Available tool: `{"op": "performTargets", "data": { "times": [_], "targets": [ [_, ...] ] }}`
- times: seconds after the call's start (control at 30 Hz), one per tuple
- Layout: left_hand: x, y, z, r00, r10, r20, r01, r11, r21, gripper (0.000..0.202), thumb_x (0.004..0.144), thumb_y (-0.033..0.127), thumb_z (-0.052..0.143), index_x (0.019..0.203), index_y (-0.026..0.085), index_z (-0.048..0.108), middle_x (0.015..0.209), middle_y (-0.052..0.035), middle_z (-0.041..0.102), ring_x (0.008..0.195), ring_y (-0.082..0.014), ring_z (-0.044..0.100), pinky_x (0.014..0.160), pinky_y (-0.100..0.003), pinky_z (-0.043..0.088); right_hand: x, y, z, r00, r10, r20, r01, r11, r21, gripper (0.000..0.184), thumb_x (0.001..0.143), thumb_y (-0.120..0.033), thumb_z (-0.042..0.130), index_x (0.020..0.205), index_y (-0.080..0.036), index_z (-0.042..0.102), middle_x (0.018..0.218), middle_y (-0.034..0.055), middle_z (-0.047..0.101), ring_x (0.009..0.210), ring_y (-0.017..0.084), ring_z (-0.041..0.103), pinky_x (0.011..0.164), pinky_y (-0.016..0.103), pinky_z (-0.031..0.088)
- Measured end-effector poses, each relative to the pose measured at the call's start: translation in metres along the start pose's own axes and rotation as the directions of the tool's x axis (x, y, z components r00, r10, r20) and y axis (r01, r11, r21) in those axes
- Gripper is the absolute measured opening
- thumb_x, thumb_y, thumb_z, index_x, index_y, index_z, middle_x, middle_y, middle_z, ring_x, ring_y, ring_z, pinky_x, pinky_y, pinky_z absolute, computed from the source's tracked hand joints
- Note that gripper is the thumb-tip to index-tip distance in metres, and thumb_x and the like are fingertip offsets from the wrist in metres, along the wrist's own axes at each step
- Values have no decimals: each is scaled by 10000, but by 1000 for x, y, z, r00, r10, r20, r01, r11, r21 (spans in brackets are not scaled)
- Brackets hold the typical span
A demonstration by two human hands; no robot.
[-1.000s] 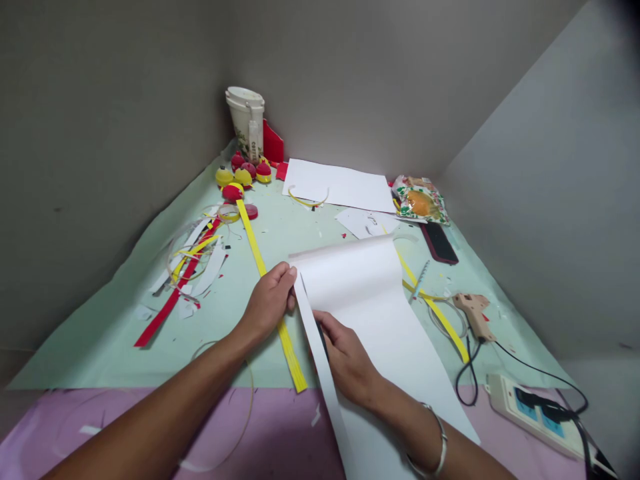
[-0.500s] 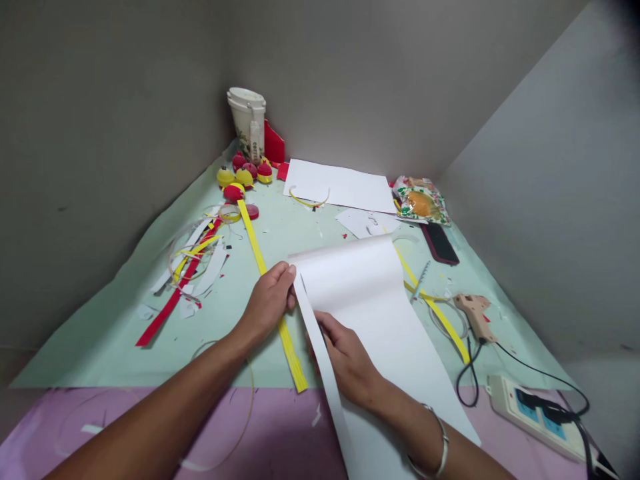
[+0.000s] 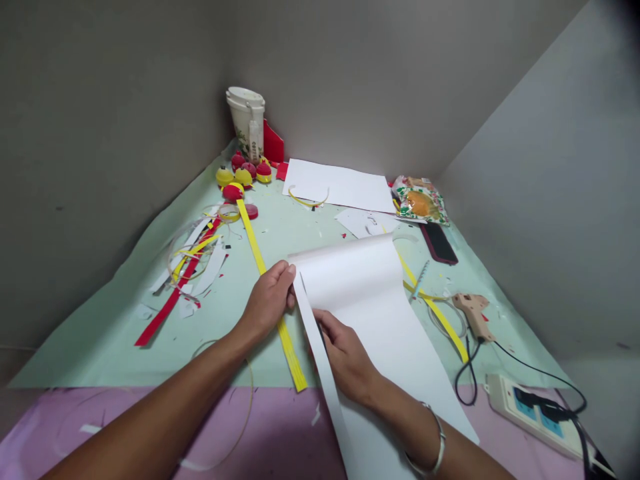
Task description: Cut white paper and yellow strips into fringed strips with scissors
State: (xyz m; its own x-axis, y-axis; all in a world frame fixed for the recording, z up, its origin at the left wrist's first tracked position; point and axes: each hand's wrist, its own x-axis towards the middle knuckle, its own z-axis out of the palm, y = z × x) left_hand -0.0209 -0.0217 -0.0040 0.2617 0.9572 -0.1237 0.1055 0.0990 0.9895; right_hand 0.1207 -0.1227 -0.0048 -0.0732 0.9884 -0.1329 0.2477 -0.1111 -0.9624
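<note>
A large white paper sheet (image 3: 390, 333) lies in front of me, its far end curling up. A narrow strip (image 3: 327, 373) along its left side is parted from it by a long slit. My left hand (image 3: 273, 293) is closed on the sheet's upper left corner, thumb on top. At the slit, my right hand (image 3: 347, 357) is closed around what look like scissors (image 3: 323, 331); only a small dark part shows by the thumb, the rest hidden by hand and paper. A yellow paper strip (image 3: 273, 293) passes under my left hand.
Paper scraps (image 3: 187, 267) and a red strip (image 3: 155, 323) lie left. Red and yellow balls (image 3: 243, 177) stand by a white cup (image 3: 249, 123). At right are a phone (image 3: 439, 243), a glue gun (image 3: 473, 313), its cable and a power strip (image 3: 533, 413).
Both hands and the white sheet hold nearly the same position. The whole view has shifted very slightly.
</note>
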Motion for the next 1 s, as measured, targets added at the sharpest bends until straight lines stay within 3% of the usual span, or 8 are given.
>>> {"op": "performTargets", "data": {
  "times": [0.5,0.87,1.0],
  "targets": [
    [1,0,0,1000,-6,2,6,1000,7,331,919,448,467,670,235,422,468,63,464,434,-111,406,467,-241,329,0,3,0,1000,-22,1,22,1000,-6,360,962,-252,453,1284,-231,613,1011,27,724,896,192,644,822,303,502],
    [0,-1,0,1000,22,1,-22,999,37,330,923,445,446,668,237,428,469,61,469,437,-121,425,478,-249,344,2,3,0,1000,-9,-9,9,1000,-2,349,937,-246,485,1250,-239,639,765,-20,661,708,163,578,800,298,500],
    [0,0,0,1000,15,4,-15,999,31,327,917,441,463,664,238,418,465,63,465,440,-118,421,481,-251,344,3,4,1,1000,-21,-10,21,1000,-1,347,947,-251,472,1252,-247,637,849,-4,698,753,173,603,811,303,499]
  ]
}}
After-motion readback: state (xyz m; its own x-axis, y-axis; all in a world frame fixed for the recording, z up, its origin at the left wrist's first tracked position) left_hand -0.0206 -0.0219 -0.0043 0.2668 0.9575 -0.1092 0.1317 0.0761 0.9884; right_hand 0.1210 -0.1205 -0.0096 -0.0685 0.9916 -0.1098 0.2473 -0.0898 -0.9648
